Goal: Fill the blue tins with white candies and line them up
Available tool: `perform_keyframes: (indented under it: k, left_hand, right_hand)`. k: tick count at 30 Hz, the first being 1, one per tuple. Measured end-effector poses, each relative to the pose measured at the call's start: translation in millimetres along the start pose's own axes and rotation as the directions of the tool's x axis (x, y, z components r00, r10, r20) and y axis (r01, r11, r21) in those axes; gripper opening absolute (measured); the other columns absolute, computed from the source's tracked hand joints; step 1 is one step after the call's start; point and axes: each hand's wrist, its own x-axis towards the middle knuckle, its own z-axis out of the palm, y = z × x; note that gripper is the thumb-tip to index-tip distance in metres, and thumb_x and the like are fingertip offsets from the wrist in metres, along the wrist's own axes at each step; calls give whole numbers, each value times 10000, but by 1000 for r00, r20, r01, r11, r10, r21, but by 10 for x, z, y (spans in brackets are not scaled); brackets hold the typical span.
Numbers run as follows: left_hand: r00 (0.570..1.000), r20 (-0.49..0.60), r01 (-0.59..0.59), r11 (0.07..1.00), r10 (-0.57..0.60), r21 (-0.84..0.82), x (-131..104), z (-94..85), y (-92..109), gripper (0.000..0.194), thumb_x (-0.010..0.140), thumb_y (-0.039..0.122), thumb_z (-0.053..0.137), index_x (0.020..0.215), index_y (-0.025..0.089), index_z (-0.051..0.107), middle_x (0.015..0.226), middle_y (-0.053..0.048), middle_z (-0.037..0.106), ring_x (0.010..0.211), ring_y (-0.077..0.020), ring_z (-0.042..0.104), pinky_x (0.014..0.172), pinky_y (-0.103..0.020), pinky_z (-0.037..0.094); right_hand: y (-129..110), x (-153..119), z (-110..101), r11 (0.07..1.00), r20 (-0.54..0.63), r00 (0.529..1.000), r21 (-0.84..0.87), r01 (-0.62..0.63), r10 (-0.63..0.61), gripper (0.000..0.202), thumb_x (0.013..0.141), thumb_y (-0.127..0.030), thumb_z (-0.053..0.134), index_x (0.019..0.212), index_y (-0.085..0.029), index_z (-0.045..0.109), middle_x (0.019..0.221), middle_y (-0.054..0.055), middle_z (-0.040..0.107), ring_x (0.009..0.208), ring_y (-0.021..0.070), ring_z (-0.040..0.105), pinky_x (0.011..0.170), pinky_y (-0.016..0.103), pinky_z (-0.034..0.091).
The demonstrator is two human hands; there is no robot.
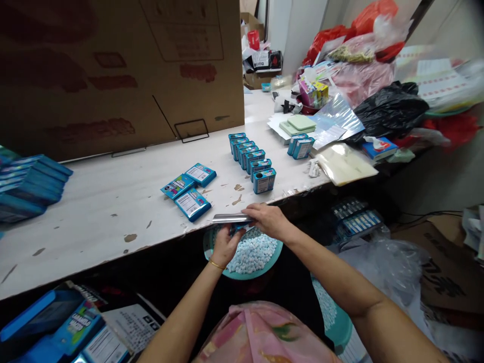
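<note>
Over a teal basin (230,275) of small pale candies (251,254), both hands hold a flat tin (230,218) with a silvery side. My left hand (226,247) has its fingers closed on the tin from below, and a bit of blue shows beneath it. My right hand (267,220) grips the tin's right end from above. On the table just beyond, three blue flat tins (192,204) lie close together. A row of several small blue tins (263,181) stands upright to their right, and two more (303,148) stand farther right.
A large cardboard box (124,75) stands on the white table (113,201). Stacked blue tins (30,186) are at far left, and an open box with blue tins (79,322) sits below. Bags and plastic sheets (346,164) pile up at right. A second teal basin (340,327) is low right.
</note>
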Motion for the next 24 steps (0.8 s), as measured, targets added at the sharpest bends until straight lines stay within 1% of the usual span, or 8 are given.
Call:
perform_keyframes:
  k: [3, 6, 9, 13, 15, 17, 21, 24]
  left_hand:
    - [995, -85, -50, 998, 52, 33, 134, -28, 161, 586, 688, 335, 582, 1218, 205, 370, 1184, -96, 482, 1077, -220, 464, 832, -345, 425]
    - [938, -318, -47, 957, 141, 285, 224, -291, 117, 504, 719, 342, 538, 1182, 187, 415, 1163, -108, 473, 1084, -217, 441, 879, -367, 383]
    - [855, -495, 152, 839, 154, 522, 348, -645, -55, 499, 717, 376, 513, 1148, 133, 444, 1148, -147, 461, 1128, -262, 382, 951, -424, 288]
    - [793, -597, 489, 712, -122, 504, 617, -983, -229, 626, 711, 457, 481, 1177, 49, 386, 1160, -222, 437, 1155, -318, 347, 945, -462, 268]
    - [763, -594, 582, 668, -254, 463, 763, -1061, -259, 728, 648, 518, 537, 1153, 15, 387, 1137, -257, 446, 1131, -343, 372, 927, -469, 287]
    - [754, -559, 609, 685, -345, 398, 877, -1095, -263, 826, 538, 522, 640, 1143, 24, 379, 1103, -251, 477, 1065, -337, 440, 885, -454, 339]
    - [821, -373, 535, 809, -432, 242, 929, -1092, -251, 885, 423, 415, 744, 1148, 80, 363, 991, -157, 554, 862, -247, 552, 748, -370, 440]
    - [855, -214, 505, 853, -472, 133, 833, -1059, -264, 895, 422, 363, 752, 1180, 92, 361, 952, -114, 560, 792, -202, 557, 696, -325, 457]
  right_hand:
    - [237, 81, -238, 995, -108, 993, -91, -46, 36, 374, 797, -224, 466, 1168, -263, 445, 1162, 1, 514, 980, 147, 516, 791, 234, 418]
    - [560, 170, -362, 978, -210, 975, -176, -116, 78, 361, 797, -188, 457, 1150, -265, 463, 1178, -3, 511, 977, 157, 517, 782, 253, 436]
    - [737, 194, -335, 965, -302, 950, -212, -153, 85, 352, 817, -185, 419, 1158, -253, 468, 1218, 6, 486, 1003, 168, 506, 793, 275, 447]
    - [633, 40, -183, 984, -479, 872, -87, -156, 96, 357, 835, -201, 378, 1183, -233, 450, 1202, 31, 491, 1030, 160, 496, 789, 257, 456]
    - [511, -86, -82, 994, -503, 858, 12, -107, 99, 362, 817, -169, 389, 1167, -228, 465, 1130, 35, 535, 1002, 152, 514, 798, 246, 450]
    - [394, -212, 47, 992, -455, 885, 116, -46, 94, 363, 797, -141, 402, 1138, -225, 489, 1069, 34, 566, 963, 145, 534, 801, 240, 445]
    - [241, -421, 389, 955, -261, 956, 292, -54, 134, 327, 779, -144, 424, 1074, -224, 542, 946, 28, 610, 859, 142, 570, 748, 242, 452]
    - [194, -513, 636, 911, -150, 968, 393, -128, 201, 287, 766, -189, 475, 1031, -230, 578, 918, 23, 631, 842, 156, 578, 739, 263, 451]
